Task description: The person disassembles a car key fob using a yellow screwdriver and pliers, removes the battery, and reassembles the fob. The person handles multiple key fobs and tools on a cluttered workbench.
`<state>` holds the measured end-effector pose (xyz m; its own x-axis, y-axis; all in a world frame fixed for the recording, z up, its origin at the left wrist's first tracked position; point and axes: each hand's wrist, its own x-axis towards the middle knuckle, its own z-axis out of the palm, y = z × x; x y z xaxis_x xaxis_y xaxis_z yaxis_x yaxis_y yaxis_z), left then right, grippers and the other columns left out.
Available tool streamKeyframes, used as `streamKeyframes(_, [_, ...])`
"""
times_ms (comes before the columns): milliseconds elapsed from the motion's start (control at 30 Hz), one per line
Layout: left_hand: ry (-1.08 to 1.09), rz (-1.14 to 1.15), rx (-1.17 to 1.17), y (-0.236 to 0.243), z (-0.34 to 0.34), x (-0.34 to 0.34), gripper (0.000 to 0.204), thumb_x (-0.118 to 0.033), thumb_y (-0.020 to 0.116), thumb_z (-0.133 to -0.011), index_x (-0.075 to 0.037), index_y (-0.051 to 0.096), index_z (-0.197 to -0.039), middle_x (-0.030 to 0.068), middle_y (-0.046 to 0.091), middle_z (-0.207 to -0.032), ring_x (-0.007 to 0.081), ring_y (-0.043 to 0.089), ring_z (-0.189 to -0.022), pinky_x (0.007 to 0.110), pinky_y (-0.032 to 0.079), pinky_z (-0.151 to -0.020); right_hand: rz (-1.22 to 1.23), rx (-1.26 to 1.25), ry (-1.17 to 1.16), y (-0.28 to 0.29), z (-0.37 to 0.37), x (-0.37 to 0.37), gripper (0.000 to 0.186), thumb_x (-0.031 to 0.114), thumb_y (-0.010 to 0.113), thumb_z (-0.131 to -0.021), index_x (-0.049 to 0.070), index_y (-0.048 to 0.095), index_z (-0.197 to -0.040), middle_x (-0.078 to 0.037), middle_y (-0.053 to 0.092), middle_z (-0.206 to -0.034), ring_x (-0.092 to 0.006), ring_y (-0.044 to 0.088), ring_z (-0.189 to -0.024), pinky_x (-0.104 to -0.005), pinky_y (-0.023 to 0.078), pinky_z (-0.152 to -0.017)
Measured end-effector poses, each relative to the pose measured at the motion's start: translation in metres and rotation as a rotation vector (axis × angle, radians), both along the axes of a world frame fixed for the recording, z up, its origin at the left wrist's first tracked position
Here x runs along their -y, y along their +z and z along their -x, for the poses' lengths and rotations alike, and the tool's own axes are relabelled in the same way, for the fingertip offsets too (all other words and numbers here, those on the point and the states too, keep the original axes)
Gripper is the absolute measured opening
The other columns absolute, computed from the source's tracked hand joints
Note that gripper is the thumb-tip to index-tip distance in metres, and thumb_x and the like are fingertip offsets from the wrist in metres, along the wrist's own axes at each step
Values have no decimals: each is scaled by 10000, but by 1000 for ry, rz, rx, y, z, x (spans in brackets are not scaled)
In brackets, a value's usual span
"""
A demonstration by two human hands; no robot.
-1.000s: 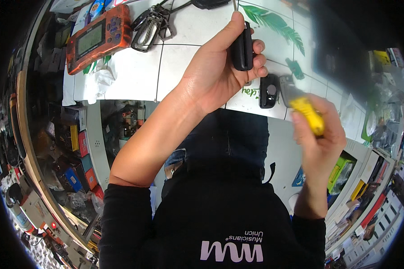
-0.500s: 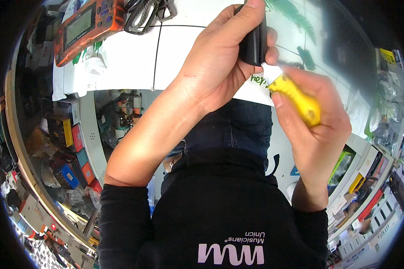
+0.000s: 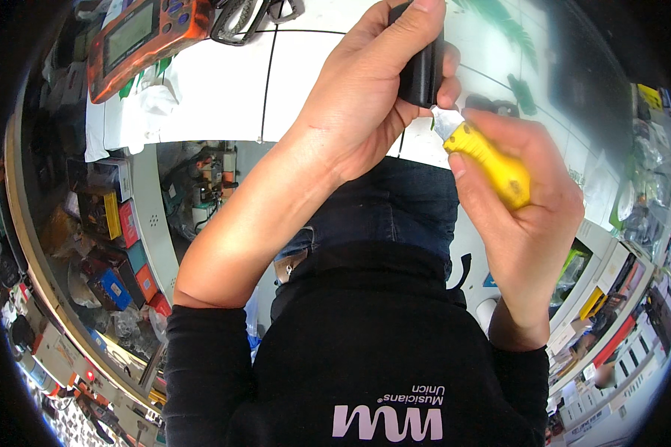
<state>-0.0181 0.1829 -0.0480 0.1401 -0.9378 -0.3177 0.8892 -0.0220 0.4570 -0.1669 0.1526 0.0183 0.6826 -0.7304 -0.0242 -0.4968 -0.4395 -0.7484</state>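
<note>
My left hand [image 3: 380, 82] is closed around a black, slab-like device [image 3: 420, 71], thumb on its upper face. Its far end runs out of view at the top, so its kind cannot be made out. In my right hand [image 3: 533, 167] is a yellow-handled pry knife [image 3: 492, 167], gripped between thumb and fingers. The short, wide metal blade [image 3: 446, 121] points up and left to the device's lower corner, touching or very near it. My left fingertips lie just beside that corner.
Under my hands is a white glass-like tabletop [image 3: 291, 89] with dark lines. An orange handheld meter [image 3: 145, 45] with a grey screen lies at the far left, beside a black coiled cable [image 3: 238, 18]. Crumpled white plastic [image 3: 156, 104] sits below it. Shelves of small boxes [image 3: 115, 246] stand on the left.
The view has shifted slightly against the table. Both hands keep their holds; the yellow handle has turned a little and the blade stays at the device's corner.
</note>
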Motion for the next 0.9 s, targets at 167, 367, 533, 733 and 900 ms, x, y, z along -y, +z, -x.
streamKeyframes(167, [42, 115, 130, -4, -3, -3, 353, -392, 489, -913, -54, 414, -981, 58, 497, -747, 155, 490, -631, 259, 422, -589, -11, -5, 21, -3, -3, -1, 237, 16, 659, -764, 19, 609, -996, -54, 620, -847, -91, 576, -748, -198, 453, -660])
streamKeyframes(367, [177, 109, 465, -25, 5, -12, 322, -325, 579, -879, -56, 410, -932, 35, 511, -673, 101, 494, -574, 224, 415, -566, 52, -63, 109, -18, -11, -5, 236, 32, 651, -769, 11, 588, -995, -111, 625, -830, -168, 617, -717, -247, 471, -656])
streamKeyframes(533, [241, 51, 469, -30, 6, -17, 392, -332, 594, -868, -25, 402, -1021, 26, 485, -670, 92, 469, -576, 217, 388, -555, 82, -34, 120, -34, -19, -10, 233, 43, 650, -768, 17, 568, -985, -148, 624, -834, -266, 639, -743, -296, 482, -645])
streamKeyframes(733, [249, -14, 472, -26, 7, -18, 433, -368, 584, -870, -19, 396, -1045, 25, 475, -688, 90, 462, -593, 214, 388, -564, 107, -33, 166, -37, -22, -7, 247, -15, 621, -744, 4, 456, -927, -184, 592, -801, -362, 607, -727, -389, 489, -607])
streamKeyframes(900, [212, -5, 495, -26, 4, -18, 422, -373, 581, -871, -26, 408, -1037, 22, 470, -695, 88, 456, -593, 216, 390, -565, 123, 29, 189, -42, -21, -3, 232, -6, 625, -747, 3, 464, -914, -180, 590, -783, -353, 611, -720, -377, 489, -600])
